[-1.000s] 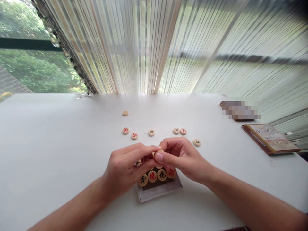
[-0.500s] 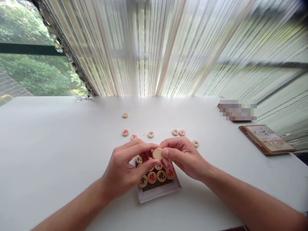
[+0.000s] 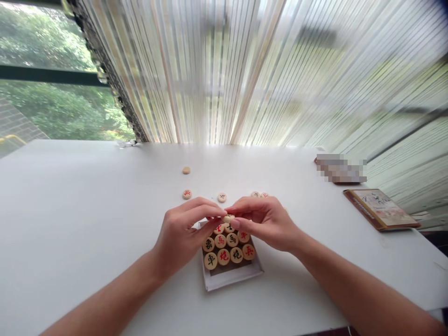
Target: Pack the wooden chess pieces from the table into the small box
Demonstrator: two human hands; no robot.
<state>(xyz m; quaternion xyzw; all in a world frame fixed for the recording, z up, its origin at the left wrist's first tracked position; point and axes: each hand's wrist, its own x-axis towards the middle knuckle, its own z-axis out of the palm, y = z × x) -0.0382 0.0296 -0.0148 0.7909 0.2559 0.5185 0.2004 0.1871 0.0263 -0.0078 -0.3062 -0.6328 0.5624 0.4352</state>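
A round xiangqi piece (image 3: 228, 218) is pinched between my two hands, tilted so a dark mark shows on its upper face. My left hand (image 3: 187, 228) grips its left side with thumb and fingertips. On the other side my right hand (image 3: 268, 220) holds it between thumb and forefinger. Below them is a shallow white box (image 3: 233, 280) with a dark inside. Rows of pieces lie in it face up, among them a red cannon piece (image 3: 223, 256) and a black chariot piece (image 3: 210, 261). My hands cover the box's far part.
Loose pieces lie beyond my hands: a red-marked piece (image 3: 187, 194), a black-marked piece (image 3: 221, 197), a blank-looking piece (image 3: 186, 171) and a pair partly behind my right hand. A brown-edged box lid (image 3: 381, 207) and a blurred-out item (image 3: 341, 169) rest at right. String curtains (image 3: 224, 70) hang behind.
The held piece has turned from its plain side to a tilted view with a mark showing. My fingers have closed in around it, and more of the boxed pieces show.
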